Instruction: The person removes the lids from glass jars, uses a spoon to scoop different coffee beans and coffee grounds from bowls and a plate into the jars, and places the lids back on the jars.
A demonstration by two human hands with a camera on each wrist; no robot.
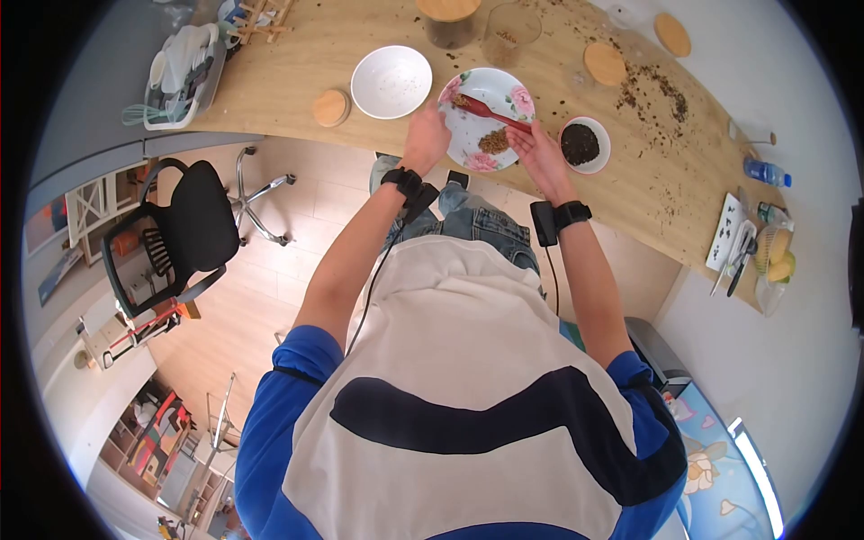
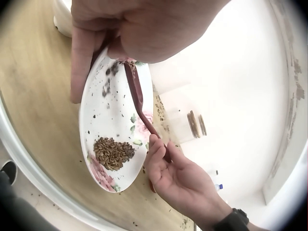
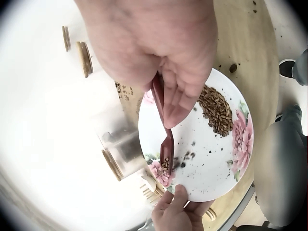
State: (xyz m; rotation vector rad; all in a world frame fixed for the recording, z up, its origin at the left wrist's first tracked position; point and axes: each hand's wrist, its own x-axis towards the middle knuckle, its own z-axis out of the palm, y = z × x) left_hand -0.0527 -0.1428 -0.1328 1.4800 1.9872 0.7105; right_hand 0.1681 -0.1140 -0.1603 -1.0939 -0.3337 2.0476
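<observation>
"Fingers?"

"My right hand's [image 1: 540, 162] are clamped on the red spoon [image 1: 486, 112], its head at the plate's far left, likely angled for scooping. My left hand [image 1: 427, 139] pinches the floral plate [image 1: 461, 135] by the rim, presumably steadying it."

"Plate where?"

"Front edge of the bench [image 1: 270, 90], handy I'd guess; can't tell if lifted. Seed pile [image 1: 494, 141] on its near side."

"Beyond?"

"White bowl [image 1: 378, 76] left, dark-filled bowl [image 1: 605, 144] right, probably for reach."

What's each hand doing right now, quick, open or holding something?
Left hand: closed, holding the plate by its rim.
Right hand: closed, holding the scoop by its handle.
</observation>
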